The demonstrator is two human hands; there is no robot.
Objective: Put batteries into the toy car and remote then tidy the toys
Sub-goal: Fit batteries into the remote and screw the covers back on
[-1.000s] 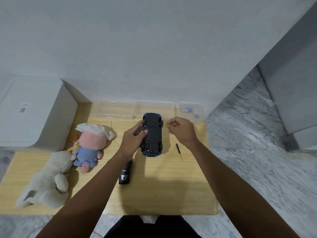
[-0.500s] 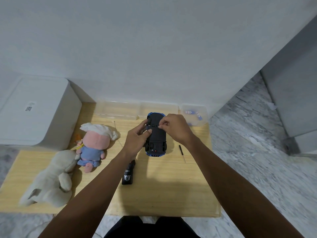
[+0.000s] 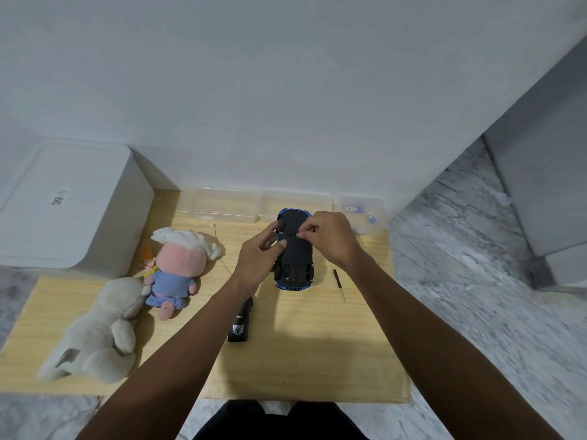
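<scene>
A blue toy car lies upside down on the wooden table, its black underside facing up. My left hand grips the car's left side, thumb on the underside. My right hand pinches at something small on the underside near the front wheels; what it pinches is hidden. A black remote lies near my left forearm. Blue-and-white batteries sit in a small clear box at the back right.
A thin black screwdriver lies right of the car. Two clear containers stand along the wall. A pink-and-blue doll and a grey plush lie at the left. A white box stands at far left.
My right hand moved left from beside the car onto its underside near the front. My left hand keeps its hold on the car's left side.
</scene>
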